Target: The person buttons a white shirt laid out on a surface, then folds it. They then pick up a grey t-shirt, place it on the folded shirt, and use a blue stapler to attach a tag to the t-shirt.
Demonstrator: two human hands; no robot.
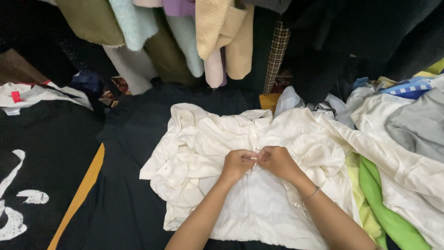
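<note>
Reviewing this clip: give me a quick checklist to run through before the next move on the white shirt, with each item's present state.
1. Both hands on the placket: ok. Left hand and right hand meet at the middle of the white shirt.
2. Grip on the fabric: ok; fingertips of both hands pinch it between them.
3. Button seated in its hole: cannot tell; the fingers hide it.
4. Shirt lying flat: not ok; its left sleeve and shoulder are bunched and creased.
5. Room around the shirt: not ok; the green garment lies against its right edge.
6. Bracelet clear of cloth: ok.
</note>
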